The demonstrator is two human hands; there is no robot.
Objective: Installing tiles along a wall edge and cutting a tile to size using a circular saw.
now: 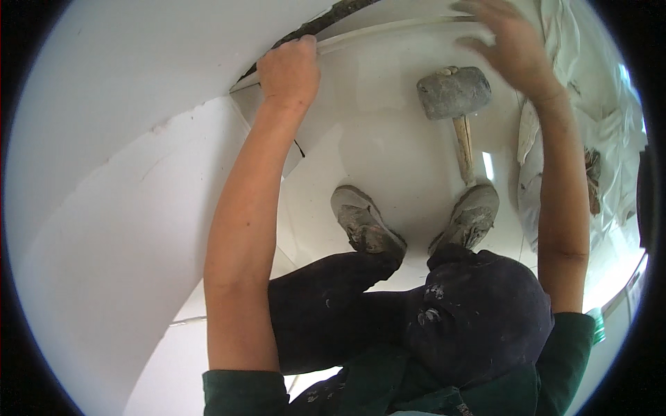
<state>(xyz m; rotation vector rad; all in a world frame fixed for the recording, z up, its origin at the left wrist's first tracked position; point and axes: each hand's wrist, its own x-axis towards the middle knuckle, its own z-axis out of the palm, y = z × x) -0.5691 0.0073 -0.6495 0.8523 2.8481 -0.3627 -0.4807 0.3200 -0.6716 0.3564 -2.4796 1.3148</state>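
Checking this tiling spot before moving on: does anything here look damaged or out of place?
Yes. A dark, rough gap is open at the white tile's far edge, beside the left hand. A grey mallet lies loose on the tile, between the shoes and the right hand.

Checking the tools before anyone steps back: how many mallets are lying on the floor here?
1. The grey-headed mallet lies on the white floor, its wooden handle pointing toward the right shoe, just below the right hand. Others may be hidden under the crumpled sheeting.
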